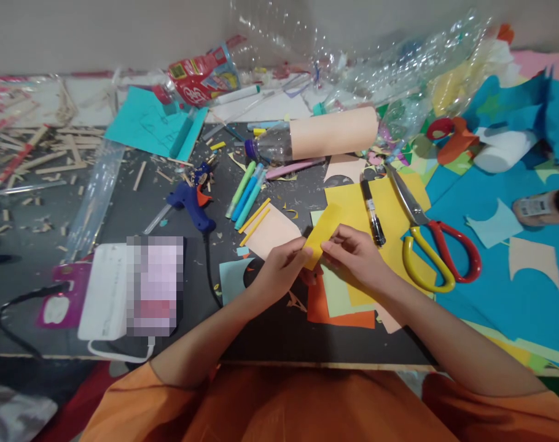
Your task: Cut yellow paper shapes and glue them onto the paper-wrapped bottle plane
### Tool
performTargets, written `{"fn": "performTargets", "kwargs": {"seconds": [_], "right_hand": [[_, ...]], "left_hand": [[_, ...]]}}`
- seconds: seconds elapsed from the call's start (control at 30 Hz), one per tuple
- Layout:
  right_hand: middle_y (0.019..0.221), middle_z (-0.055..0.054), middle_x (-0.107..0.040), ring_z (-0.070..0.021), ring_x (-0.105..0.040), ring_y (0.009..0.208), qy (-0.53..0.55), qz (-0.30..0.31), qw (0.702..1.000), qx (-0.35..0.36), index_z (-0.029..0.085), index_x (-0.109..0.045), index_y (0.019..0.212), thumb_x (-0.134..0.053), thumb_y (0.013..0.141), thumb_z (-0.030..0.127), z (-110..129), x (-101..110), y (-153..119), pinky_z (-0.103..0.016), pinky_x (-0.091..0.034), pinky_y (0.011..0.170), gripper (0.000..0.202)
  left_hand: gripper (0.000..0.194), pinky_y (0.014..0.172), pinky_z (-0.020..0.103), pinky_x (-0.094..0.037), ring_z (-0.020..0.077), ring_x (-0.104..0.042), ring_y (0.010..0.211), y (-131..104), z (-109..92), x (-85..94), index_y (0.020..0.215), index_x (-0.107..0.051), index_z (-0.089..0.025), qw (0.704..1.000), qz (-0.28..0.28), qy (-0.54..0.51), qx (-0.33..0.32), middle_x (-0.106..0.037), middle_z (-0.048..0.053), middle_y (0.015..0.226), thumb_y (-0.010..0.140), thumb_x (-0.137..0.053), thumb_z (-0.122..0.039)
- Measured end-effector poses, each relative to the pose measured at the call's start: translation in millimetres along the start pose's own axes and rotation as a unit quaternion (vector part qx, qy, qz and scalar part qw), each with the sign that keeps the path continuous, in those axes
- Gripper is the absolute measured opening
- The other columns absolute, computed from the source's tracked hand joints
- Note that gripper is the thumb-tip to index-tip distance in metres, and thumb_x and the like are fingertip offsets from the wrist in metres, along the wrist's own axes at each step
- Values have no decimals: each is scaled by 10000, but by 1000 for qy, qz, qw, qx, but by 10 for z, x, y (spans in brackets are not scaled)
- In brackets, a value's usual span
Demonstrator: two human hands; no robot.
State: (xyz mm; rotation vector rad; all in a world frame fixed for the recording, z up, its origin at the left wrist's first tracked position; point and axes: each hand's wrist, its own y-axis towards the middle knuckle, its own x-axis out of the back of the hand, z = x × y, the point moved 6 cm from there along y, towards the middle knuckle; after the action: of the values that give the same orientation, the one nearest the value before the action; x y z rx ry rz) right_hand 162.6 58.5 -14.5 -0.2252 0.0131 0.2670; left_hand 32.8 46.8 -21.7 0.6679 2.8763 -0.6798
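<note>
A small strip of yellow paper (324,228) is held up in front of me between both hands. My left hand (283,265) pinches its lower left edge, fingers closed. At its right edge, my right hand (355,253) grips it between thumb and bent fingers. Below and behind lie a large yellow sheet (348,202), a pale green sheet (337,298) and an orange sheet (319,304). On the yellow sheet rest a black pen (372,212) and scissors (420,218) with one yellow and one red handle.
Felt-tip pens (247,196) and a blue glue gun (191,205) lie left of my hands. Farther back is a plastic bottle wrapped in peach paper (335,134). A phone (157,285) and a white power bank (105,291) sit at left. Wood sticks (53,159) litter the far left.
</note>
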Motion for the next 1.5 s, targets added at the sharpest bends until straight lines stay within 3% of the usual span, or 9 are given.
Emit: {"fn": "performTargets", "kwargs": {"seconds": [0.23, 0.33, 0.47, 0.6, 0.73, 0.93, 1.2, 1.4, 1.5], "right_hand": [[739, 16, -594, -130, -516, 567, -293, -259, 916, 87, 236, -572, 932, -647, 790, 305, 266, 792, 97, -273, -406, 539, 174], [731, 3, -585, -149, -497, 553, -366, -261, 891, 66, 227, -598, 1087, -676, 762, 311, 210, 924, 154, -286, -361, 516, 345], [633, 3, -551, -158, -463, 537, -364, -208, 906, 57, 221, -653, 1118, -650, 773, 291, 166, 839, 170, -298, -309, 511, 352], [712, -9, -616, -131, -464, 488, -107, -163, 980, 36, 257, -640, 991, -555, 827, 392, 152, 728, 161, -302, -361, 486, 228], [848, 10, -685, -81, -438, 392, 44, -126, 991, -4, 289, -486, 939, -666, 766, 480, 89, 502, 105, -273, -352, 416, 315], [642, 74, -592, -153, -608, 577, 60, -47, 997, 30, 293, -365, 1015, -825, 650, 521, 32, 1, -35, -278, -470, 567, 630], [650, 96, -503, -109, -499, 502, 7, -107, 994, 36, 289, -339, 985, -753, 727, 429, 20, -8, -7, -240, -411, 492, 508], [641, 85, -472, -121, -451, 514, -135, -88, 987, 18, 286, -415, 1026, -610, 794, 266, -69, 37, 43, -247, -354, 507, 304], [718, 50, -530, -139, -501, 597, -188, -59, 980, 16, 268, -440, 999, -568, 765, 206, -51, 15, 78, -270, -371, 572, 273]], "left_hand": [[277, 437, 206, -346, 68, -432, 421, 33, -117, 172, 721, -535, -176, 996, -61, 59, -22, -533, -41, 554, 825, -521, -433], [233, 447, 219, -295, 79, -371, 437, 51, -157, 282, 650, -517, -188, 989, -103, 108, -20, -435, -59, 492, 786, -482, -373], [221, 542, 238, -341, 103, -416, 508, 56, -221, 341, 577, -477, -199, 973, -125, 192, -28, -425, -49, 482, 762, -441, -315], [211, 504, 232, -311, 95, -377, 473, 70, -180, 285, 585, -433, -210, 984, -107, 143, -14, -395, -57, 474, 767, -433, -317], [226, 464, 224, -262, 80, -329, 438, 51, -122, 205, 613, -395, -218, 991, -87, 98, -9, -377, -67, 484, 814, -425, -315], [324, 537, 223, -314, 88, -388, 508, -50, -210, 87, 607, -397, -208, 969, -66, 227, -72, -418, -54, 550, 919, -390, -297], [325, 561, 215, -347, 98, -467, 504, -43, -162, 35, 676, -426, -212, 954, -37, 292, -59, -513, -49, 574, 966, -361, -344], [184, 601, 245, -410, 160, -603, 662, -142, -382, 122, 884, -600, -184, 806, -136, 562, -125, -635, 15, 731, 953, -449, -263], [190, 727, 290, -518, 202, -665, 854, -219, -324, -64, 949, -620, -161, 724, -61, 651, -220, -697, 73, 923, 941, -433, -129]]}}
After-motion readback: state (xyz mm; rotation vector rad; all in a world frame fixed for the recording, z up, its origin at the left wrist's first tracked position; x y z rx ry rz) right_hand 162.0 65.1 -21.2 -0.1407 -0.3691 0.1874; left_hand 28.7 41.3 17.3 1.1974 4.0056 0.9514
